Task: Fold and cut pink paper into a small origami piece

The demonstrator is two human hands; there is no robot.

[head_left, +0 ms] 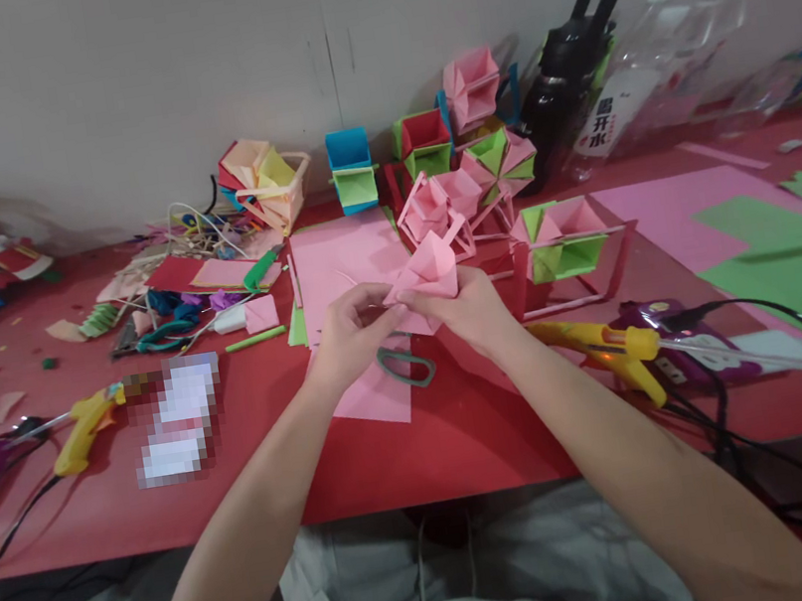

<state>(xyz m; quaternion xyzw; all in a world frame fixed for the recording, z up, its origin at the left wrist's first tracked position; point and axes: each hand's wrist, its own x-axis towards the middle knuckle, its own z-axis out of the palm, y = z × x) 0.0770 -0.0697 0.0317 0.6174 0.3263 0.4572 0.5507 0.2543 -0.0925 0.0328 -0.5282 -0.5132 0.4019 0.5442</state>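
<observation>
Between my two hands is a folded piece of pink paper [434, 270], raised over the red table. My left hand [361, 332] pinches its left lower corner with thumb and fingers. On the other side, my right hand [469, 308] grips the paper's lower right part, some fingers hidden behind it. Below them lie a pair of scissors [419, 370], its handle loop showing, and a pink paper sheet [378, 399]. Behind the hands rests a stack of pink sheets [335, 260] with green paper beneath.
Folded paper wheels on stands, one pink and green [562, 241], line the back. A yellow glue gun [604, 350] with cables lies right, another glue gun [85, 428] left, near a blurred phone [181, 414]. A black bottle [557, 86] stands by the wall.
</observation>
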